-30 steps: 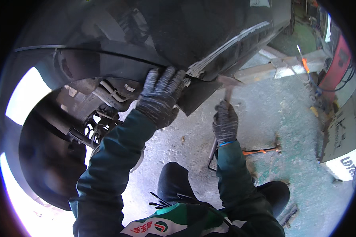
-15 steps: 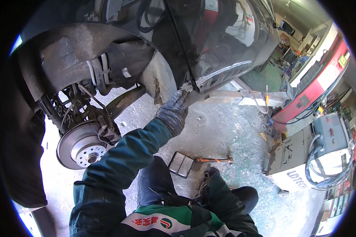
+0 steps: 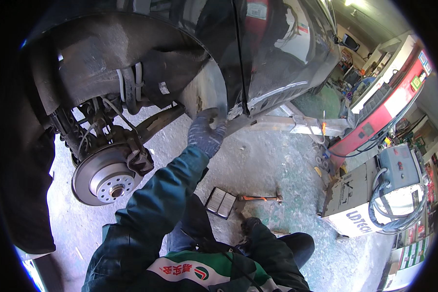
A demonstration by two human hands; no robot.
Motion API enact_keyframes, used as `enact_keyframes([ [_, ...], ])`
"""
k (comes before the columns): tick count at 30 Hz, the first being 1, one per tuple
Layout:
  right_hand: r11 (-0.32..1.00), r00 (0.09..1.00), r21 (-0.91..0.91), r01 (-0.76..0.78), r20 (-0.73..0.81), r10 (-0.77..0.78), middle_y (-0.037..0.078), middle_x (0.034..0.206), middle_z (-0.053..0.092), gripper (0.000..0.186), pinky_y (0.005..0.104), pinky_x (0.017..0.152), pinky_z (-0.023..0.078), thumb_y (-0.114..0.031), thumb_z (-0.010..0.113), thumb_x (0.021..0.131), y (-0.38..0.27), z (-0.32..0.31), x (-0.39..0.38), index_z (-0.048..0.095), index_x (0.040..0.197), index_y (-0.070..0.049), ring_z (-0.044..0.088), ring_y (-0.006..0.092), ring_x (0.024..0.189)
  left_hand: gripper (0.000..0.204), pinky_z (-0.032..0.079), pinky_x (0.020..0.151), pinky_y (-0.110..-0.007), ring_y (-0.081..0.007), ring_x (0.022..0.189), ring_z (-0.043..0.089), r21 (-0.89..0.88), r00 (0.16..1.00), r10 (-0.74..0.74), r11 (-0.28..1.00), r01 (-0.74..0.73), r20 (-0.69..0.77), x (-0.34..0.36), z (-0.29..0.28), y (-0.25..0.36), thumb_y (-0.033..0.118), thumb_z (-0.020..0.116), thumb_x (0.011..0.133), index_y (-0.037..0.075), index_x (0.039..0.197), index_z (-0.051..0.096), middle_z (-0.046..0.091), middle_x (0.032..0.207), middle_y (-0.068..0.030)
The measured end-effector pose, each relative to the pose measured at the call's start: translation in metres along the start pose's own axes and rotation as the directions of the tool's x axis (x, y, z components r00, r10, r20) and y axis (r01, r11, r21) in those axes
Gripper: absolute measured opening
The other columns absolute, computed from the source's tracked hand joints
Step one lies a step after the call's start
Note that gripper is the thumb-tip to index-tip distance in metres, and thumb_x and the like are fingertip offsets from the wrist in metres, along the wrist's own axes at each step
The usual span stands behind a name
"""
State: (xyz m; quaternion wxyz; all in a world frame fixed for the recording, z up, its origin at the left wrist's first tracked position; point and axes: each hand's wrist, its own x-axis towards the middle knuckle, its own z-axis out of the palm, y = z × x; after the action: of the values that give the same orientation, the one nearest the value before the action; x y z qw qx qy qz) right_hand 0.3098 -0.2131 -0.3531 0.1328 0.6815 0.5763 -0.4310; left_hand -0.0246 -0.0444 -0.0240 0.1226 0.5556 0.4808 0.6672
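Observation:
A dark car body panel (image 3: 272,53) fills the top, its wheel arch (image 3: 214,82) bare and rusty at the lower rear. My left hand (image 3: 206,134), in a grey patterned glove, reaches up to this rusty lower end. Its fingers are curled round the arch edge, the thumb on the right side; the fingertips are partly hidden. Just right of it, the sill corner (image 3: 235,112) below the door seam is scraped and crumpled. My right hand (image 3: 250,225), in a dark glove, is low by my knee; its fingers cannot be made out.
Left of my arm hangs an exposed brake disc (image 3: 95,182) with suspension parts. On the floor lie a slotted rectangular plate (image 3: 221,202) and an orange-handled hammer (image 3: 260,198). A lift arm (image 3: 277,122) runs to a red post (image 3: 370,129). A white-and-grey machine (image 3: 374,194) with coiled cables stands right.
My left hand has moved left from the scraped sill corner to the wheel arch edge, its fingers now curled. My right hand has shifted slightly. The view has tilted a little.

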Motion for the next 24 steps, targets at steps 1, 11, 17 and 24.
enact_keyframes([
  [1,1.0,1.0,-0.012,-0.007,0.0,0.007,0.01,0.075,0.065,0.019,0.0418,0.057,0.051,-0.027,0.058,0.089,0.001,-0.002,-0.001,0.066,0.083,-0.011,0.064,0.0275,0.066,0.038,0.053,0.083,-0.041,-0.0339,0.092,0.067,0.045,0.986,0.129,0.99,-0.134,0.103,0.008,0.004,-0.004,0.021,0.072,0.087,0.0,0.116,0.062,0.068,0.098,-0.0199],
  [11,0.996,0.999,-0.074,-0.043,-0.013,0.042,0.008,0.072,0.063,0.017,0.0408,0.054,0.05,-0.026,0.059,0.089,0.021,0.0,-0.01,0.065,0.082,-0.012,0.062,0.0255,0.063,0.006,0.053,0.074,-0.031,-0.0208,0.079,0.056,-0.34,0.979,-0.116,0.925,0.169,0.17,0.012,0.055,-0.054,0.003,0.062,0.089,0.001,0.089,0.057,0.056,0.087,-0.0093],
  [17,0.991,0.998,-0.113,-0.068,-0.012,0.067,0.006,0.07,0.062,0.017,0.0401,0.053,0.049,-0.026,0.059,0.089,0.029,0.02,-0.015,0.065,0.081,-0.012,0.062,0.0243,0.062,0.024,0.054,0.076,-0.044,-0.0404,0.088,0.066,-0.115,0.971,-0.106,0.984,0.133,0.215,0.011,0.042,-0.032,0.014,0.071,0.086,0.005,0.107,0.064,0.068,0.093,-0.0209],
  [24,0.982,0.996,-0.166,-0.086,-0.016,0.085,0.005,0.067,0.061,0.016,0.0394,0.052,0.048,-0.026,0.06,0.088,0.043,0.03,-0.029,0.064,0.08,-0.013,0.06,0.023,0.06,0.026,0.053,0.08,-0.05,-0.0399,0.09,0.066,0.056,0.986,-0.054,0.997,0.045,0.16,-0.002,0.026,-0.008,0.019,0.065,0.089,0.007,0.112,0.061,0.068,0.097,-0.0199],
])
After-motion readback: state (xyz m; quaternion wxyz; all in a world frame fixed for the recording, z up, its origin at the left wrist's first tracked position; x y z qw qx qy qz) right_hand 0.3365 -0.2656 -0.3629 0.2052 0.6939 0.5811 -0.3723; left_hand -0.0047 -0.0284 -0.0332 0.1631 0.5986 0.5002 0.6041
